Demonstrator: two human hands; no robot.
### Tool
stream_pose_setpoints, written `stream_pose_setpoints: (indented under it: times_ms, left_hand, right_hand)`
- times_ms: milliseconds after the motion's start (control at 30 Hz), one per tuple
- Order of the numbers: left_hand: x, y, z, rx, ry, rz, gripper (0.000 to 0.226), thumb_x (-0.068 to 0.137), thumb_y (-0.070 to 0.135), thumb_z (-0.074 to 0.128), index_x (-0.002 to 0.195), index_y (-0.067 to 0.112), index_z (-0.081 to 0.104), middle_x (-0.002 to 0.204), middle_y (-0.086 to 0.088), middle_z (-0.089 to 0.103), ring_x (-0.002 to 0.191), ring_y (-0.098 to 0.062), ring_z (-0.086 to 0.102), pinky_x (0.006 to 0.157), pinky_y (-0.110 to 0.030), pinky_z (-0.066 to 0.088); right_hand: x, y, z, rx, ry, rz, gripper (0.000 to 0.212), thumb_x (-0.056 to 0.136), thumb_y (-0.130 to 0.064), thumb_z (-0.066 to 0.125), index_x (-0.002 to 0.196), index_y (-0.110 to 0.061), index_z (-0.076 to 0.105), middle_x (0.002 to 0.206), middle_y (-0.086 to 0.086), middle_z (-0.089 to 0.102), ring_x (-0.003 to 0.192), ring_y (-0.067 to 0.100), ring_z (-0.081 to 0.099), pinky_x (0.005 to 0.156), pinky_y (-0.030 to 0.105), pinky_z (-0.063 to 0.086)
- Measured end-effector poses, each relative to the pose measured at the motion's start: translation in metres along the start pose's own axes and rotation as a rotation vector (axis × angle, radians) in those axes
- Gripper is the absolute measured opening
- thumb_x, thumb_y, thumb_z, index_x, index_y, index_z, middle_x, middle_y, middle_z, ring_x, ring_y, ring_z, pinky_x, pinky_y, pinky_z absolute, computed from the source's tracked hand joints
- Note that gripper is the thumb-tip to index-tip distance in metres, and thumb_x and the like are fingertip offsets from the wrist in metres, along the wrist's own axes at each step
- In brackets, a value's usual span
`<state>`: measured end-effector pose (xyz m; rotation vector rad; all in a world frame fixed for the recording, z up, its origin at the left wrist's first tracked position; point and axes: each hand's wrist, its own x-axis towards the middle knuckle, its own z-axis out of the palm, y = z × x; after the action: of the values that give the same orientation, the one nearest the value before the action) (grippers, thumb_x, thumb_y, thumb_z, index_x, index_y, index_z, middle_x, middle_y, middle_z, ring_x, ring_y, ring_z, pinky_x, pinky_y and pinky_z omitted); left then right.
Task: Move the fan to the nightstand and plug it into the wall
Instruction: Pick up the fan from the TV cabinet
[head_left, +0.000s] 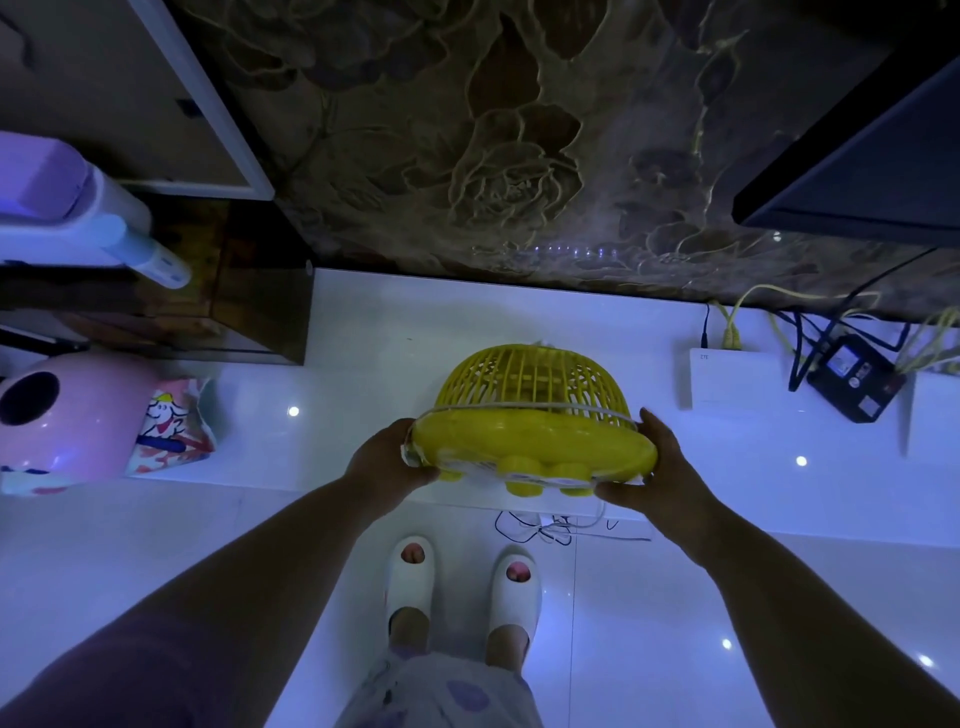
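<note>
Yellow fan (530, 415) is held at the worktop's (363, 338) front edge, left hand (387, 460) and right hand (660, 467) clenched on its base sides. Judged light, rigid plastic; the grille looks fragile, the cord (550, 527) dangles.

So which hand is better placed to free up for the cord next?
Probably the right hand: the white cord trails below that side of the yellow fan. The left hand grips the far side.
</note>
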<state>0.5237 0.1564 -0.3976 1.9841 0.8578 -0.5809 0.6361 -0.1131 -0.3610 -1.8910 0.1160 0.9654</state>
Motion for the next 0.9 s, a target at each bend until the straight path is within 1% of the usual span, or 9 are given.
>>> stream_pose_setpoints:
  times_ms: [67,133,233,367,433,567,633,767,900]
  left_hand:
    - [0.003,0.002,0.003,0.018,0.0,-0.01,0.051,0.07,0.019,0.075,0.116,0.012,0.054,0.112,-0.015,0.065,0.103,-0.033,0.059,0.084,-0.037,0.047]
    - [0.006,0.004,0.008,0.014,-0.003,-0.021,0.055,0.069,0.018,0.076,0.118,0.01,0.054,0.114,-0.017,0.065,0.105,-0.034,0.059,0.083,-0.035,0.047]
    - [0.009,0.006,0.015,0.008,0.01,-0.045,0.055,0.068,0.016,0.077,0.118,0.006,0.054,0.115,-0.019,0.064,0.106,-0.035,0.059,0.078,-0.029,0.042]
    - [0.017,0.002,0.019,-0.017,-0.009,-0.074,0.057,0.067,0.016,0.079,0.117,0.005,0.055,0.114,-0.019,0.064,0.106,-0.034,0.058,0.081,-0.031,0.044]
    - [0.02,-0.001,0.02,-0.019,-0.026,-0.067,0.058,0.066,0.017,0.08,0.117,0.005,0.055,0.113,-0.019,0.065,0.104,-0.033,0.059,0.082,-0.033,0.045]
    - [0.023,-0.011,0.022,-0.072,-0.013,-0.038,0.059,0.064,0.016,0.081,0.116,0.006,0.055,0.11,-0.019,0.065,0.103,-0.035,0.059,0.087,-0.04,0.049]
    - [0.024,-0.018,0.024,-0.097,0.006,-0.028,0.058,0.063,0.016,0.081,0.114,0.008,0.055,0.109,-0.017,0.065,0.102,-0.033,0.059,0.085,-0.038,0.048]
    - [0.025,-0.019,0.022,-0.119,0.027,0.009,0.055,0.063,0.02,0.08,0.112,0.009,0.057,0.099,-0.008,0.064,0.094,-0.029,0.059,0.075,-0.03,0.042]
    - [0.025,-0.018,0.013,-0.129,-0.011,0.047,0.065,0.045,0.05,0.069,0.1,0.017,0.057,0.091,-0.005,0.062,0.084,-0.027,0.061,0.071,-0.031,0.044]
  right_hand:
    - [0.006,0.012,0.001,-0.089,0.065,0.036,0.078,0.065,0.016,0.071,0.131,-0.005,0.036,0.117,0.014,0.05,0.107,0.029,0.051,0.08,0.035,0.044]
    - [0.01,0.023,0.003,-0.154,0.103,0.071,0.065,0.066,0.012,0.072,0.122,-0.003,0.044,0.104,0.012,0.054,0.103,0.034,0.054,0.077,0.034,0.043]
    - [0.018,0.033,0.007,-0.166,0.142,0.109,0.06,0.067,0.003,0.075,0.12,-0.006,0.049,0.1,0.011,0.058,0.097,0.03,0.056,0.078,0.035,0.044]
    - [0.03,0.043,0.01,-0.184,0.153,0.168,0.057,0.064,-0.003,0.079,0.115,-0.005,0.054,0.095,0.011,0.06,0.09,0.026,0.056,0.079,0.035,0.045]
    - [0.034,0.047,0.009,-0.165,0.146,0.184,0.053,0.063,-0.004,0.081,0.109,-0.008,0.056,0.093,0.01,0.061,0.09,0.027,0.058,0.079,0.035,0.046]
    - [0.037,0.051,0.008,-0.125,0.144,0.175,0.045,0.06,0.0,0.081,0.087,-0.026,0.056,0.089,0.009,0.065,0.094,0.032,0.061,0.085,0.044,0.051]
    - [0.035,0.05,0.009,-0.115,0.154,0.175,0.043,0.062,0.001,0.079,0.088,-0.024,0.057,0.084,0.005,0.064,0.092,0.032,0.061,0.081,0.04,0.05]
    - [0.03,0.041,0.009,-0.184,0.168,0.136,0.048,0.066,-0.002,0.078,0.11,-0.002,0.058,0.082,0.003,0.059,0.085,0.024,0.053,0.069,0.027,0.04]
    - [0.028,0.027,0.007,-0.15,0.128,0.12,0.045,0.07,-0.003,0.075,0.11,-0.009,0.057,0.094,0.003,0.056,0.092,0.021,0.048,0.078,0.03,0.036]
